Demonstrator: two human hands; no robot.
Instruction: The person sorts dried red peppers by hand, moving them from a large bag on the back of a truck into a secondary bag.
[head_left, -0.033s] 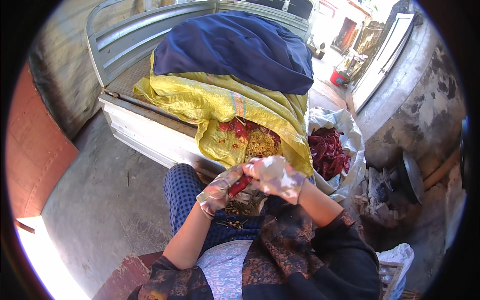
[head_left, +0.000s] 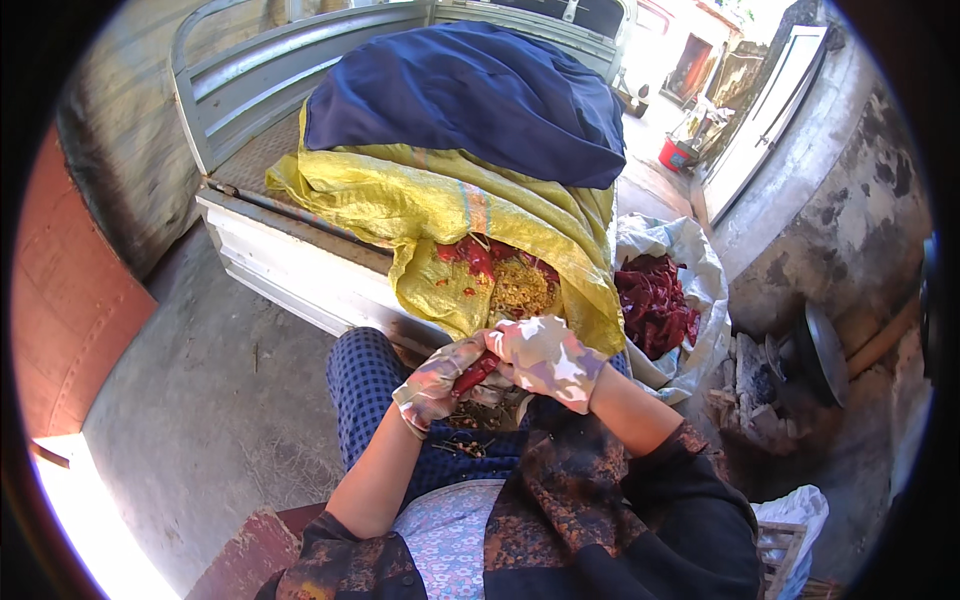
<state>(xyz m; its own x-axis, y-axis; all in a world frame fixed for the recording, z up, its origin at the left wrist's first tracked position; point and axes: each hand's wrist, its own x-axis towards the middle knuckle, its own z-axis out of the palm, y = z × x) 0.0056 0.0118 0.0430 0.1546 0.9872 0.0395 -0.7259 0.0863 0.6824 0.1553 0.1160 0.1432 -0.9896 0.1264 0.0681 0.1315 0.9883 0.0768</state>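
In camouflage-patterned gloves, both hands meet above my lap, near the truck bed's edge. My left hand [head_left: 438, 384] is closed around a red chili pepper [head_left: 476, 374], whose body shows between the gloves. The fingers of my right hand [head_left: 550, 362] are bent in against the pepper's upper end; its fingertips are partly hidden. Just beyond the hands, a yellow woven sack [head_left: 385, 190] opens toward me. Red pepper pieces [head_left: 475, 258] and a heap of yellowish seeds [head_left: 522, 288] lie in its mouth.
The sack rests on a white truck bed [head_left: 270, 265], under a dark blue cloth [head_left: 460, 100]. To the right stands a white sack [head_left: 708, 275] of red pepper skins [head_left: 657, 308]. A dark round pan [head_left: 825, 355] leans near the stained wall [head_left: 840, 210].
My right hand has shifted very slightly down and left, and a little more of the pepper shows between the gloves. My left hand stays in place.
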